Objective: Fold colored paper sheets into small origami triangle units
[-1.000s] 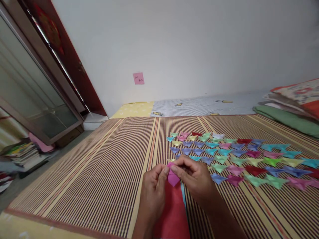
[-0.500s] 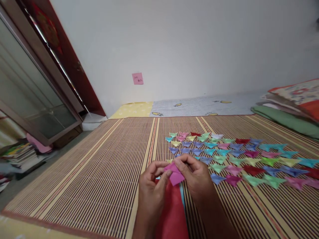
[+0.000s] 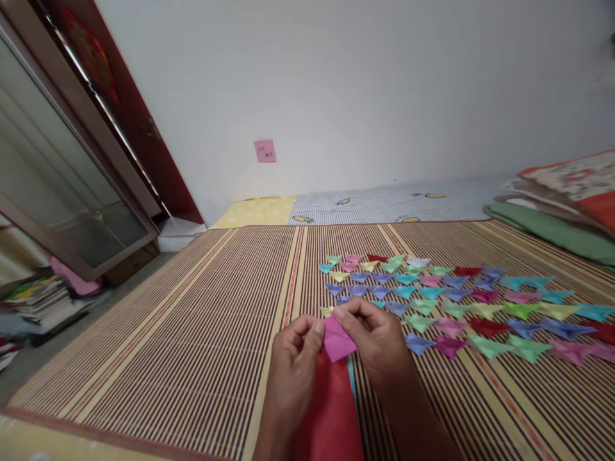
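Partly, the scene is cut off: at the far left a stack of books runs out of the frame, and the glass cabinet door above it shows only dim reflections. The writing on the pink sticky note on the wall is too small to read. On the striped woven mat, the left hand and right hand are drawn close together, both pinching a small pink folded paper; its upper edge is hidden under the fingertips. Beneath it lies a smooth red sheet, its lower end out of view, with a thin blue edge beside it. To the right, rows of folded paper triangles in many colours lie flat on the mat. Soft folded bedding is clipped by the right edge.
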